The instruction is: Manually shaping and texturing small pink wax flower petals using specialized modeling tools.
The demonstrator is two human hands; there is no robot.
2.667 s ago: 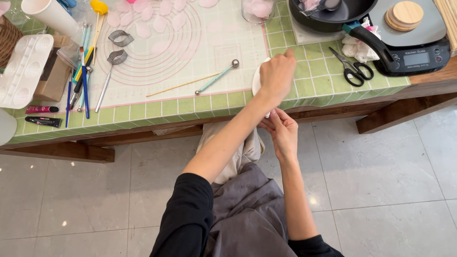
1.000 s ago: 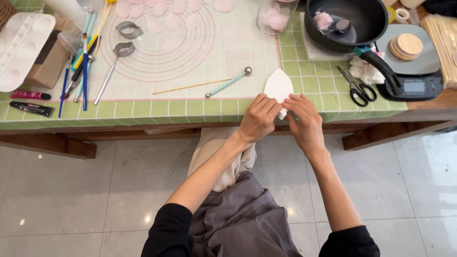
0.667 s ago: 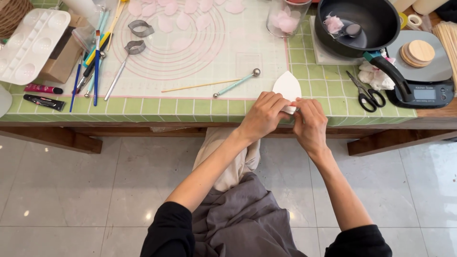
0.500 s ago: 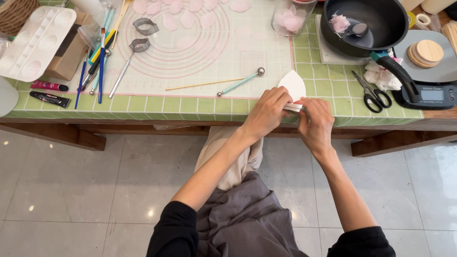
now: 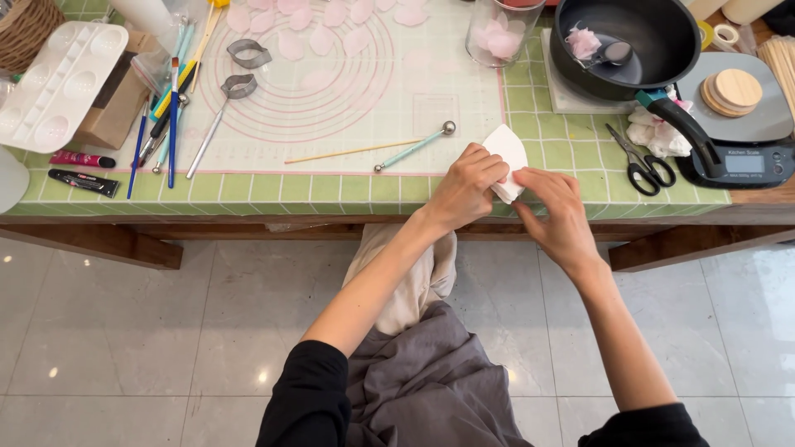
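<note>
My left hand [image 5: 469, 187] and my right hand [image 5: 559, 210] both grip a folded white paper piece [image 5: 507, 155] at the near edge of the green tiled table [image 5: 273, 192]. The paper's rounded top sticks up between the two hands, and its lower part is hidden under my fingers. Just left of my left hand lie a teal ball-tipped tool [image 5: 413, 146] and a thin wooden stick [image 5: 352, 152], on the edge of a white mat with pink circles [image 5: 331, 91].
Black scissors [image 5: 640, 164], a dark pan [image 5: 627, 45] and a kitchen scale [image 5: 739, 141] sit at the right. Brushes and pens [image 5: 170, 116], metal cutters [image 5: 240, 70], a white palette [image 5: 58, 83] and paint tubes [image 5: 79, 170] lie at the left. Pink petals [image 5: 319, 25] dot the mat.
My left hand came down from the table to join my right at its edge. Both hands now hold the white paper and work it between them.
</note>
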